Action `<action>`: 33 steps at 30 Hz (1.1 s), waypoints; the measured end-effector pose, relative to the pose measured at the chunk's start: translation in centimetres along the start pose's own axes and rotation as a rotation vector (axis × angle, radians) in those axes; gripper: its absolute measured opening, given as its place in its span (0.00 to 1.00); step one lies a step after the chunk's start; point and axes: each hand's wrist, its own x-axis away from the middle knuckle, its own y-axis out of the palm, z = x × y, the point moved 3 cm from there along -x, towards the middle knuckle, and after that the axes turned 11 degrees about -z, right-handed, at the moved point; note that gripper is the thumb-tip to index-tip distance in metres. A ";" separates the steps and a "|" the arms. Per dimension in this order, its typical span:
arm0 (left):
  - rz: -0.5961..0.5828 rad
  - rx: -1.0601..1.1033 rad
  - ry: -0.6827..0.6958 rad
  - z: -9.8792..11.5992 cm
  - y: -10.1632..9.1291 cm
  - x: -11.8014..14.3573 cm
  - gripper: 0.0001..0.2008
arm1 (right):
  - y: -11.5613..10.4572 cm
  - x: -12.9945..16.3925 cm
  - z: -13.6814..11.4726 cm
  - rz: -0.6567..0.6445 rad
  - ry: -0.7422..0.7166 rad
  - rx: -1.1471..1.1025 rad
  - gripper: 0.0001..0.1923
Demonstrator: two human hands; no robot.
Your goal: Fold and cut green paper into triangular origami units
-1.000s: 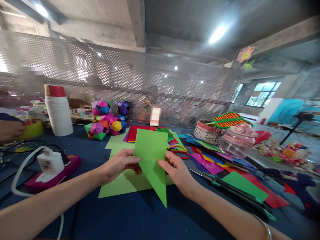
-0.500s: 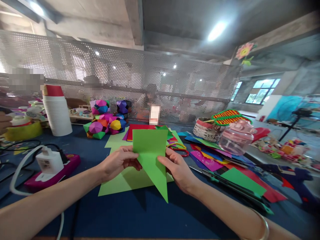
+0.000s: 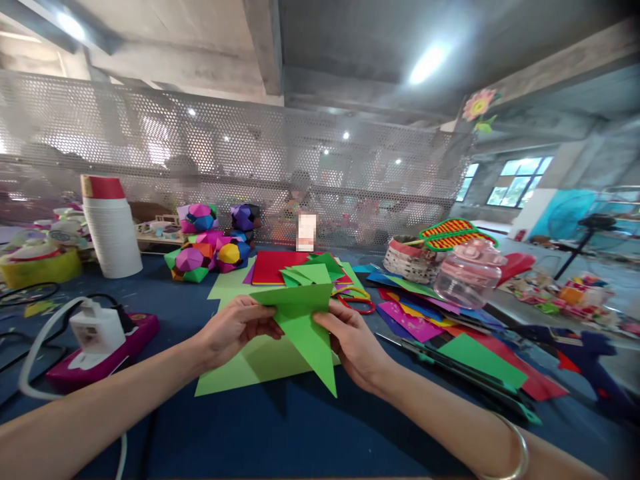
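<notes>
A piece of folded green paper [image 3: 305, 333] is held up between my two hands, its long point hanging down to the right. My left hand [image 3: 245, 327] pinches its left edge between thumb and fingers. On the opposite edge, my right hand [image 3: 353, 337] grips with the thumb in front and the fingers behind. The paper's top flap leans toward me, so I see it foreshortened. Beneath lies a light green sheet [image 3: 225, 377] on the blue table. Behind the paper are several green folded pieces [image 3: 327, 263] and a red paper stack [image 3: 270, 263].
Scissors [image 3: 357, 301] with yellow and red handles lie behind my right hand. Coloured papers [image 3: 485, 360], a utility knife [image 3: 450, 367], a pink clear bottle [image 3: 467, 277] and a glue gun [image 3: 585, 360] are at right. A purple power strip [image 3: 140, 327], stacked cups [image 3: 114, 233] and paper balls [image 3: 193, 260] stand left.
The upper flap of the green paper has tipped down toward me, uncovering green folded pieces behind it. Both hands keep their grip in nearly the same place.
</notes>
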 end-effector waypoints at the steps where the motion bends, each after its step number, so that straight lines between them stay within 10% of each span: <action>1: 0.003 0.010 0.006 0.0 0.0 0.0 0.08 | 0.1 0.0 0.0 0.007 0.004 -0.022 0.12; 16: -0.008 0.046 0.030 0.7 0.9 0.4 0.08 | 0.3 0.2 -0.5 0.060 0.072 -0.115 0.13; 26: 0.043 0.224 -0.002 0.9 0.5 0.7 0.11 | -0.1 0.3 -1.5 -0.142 -0.017 -0.064 0.17; 33: 0.037 0.177 0.019 0.5 0.7 0.3 0.11 | -0.5 -0.2 -1.2 -0.053 -0.212 0.394 0.13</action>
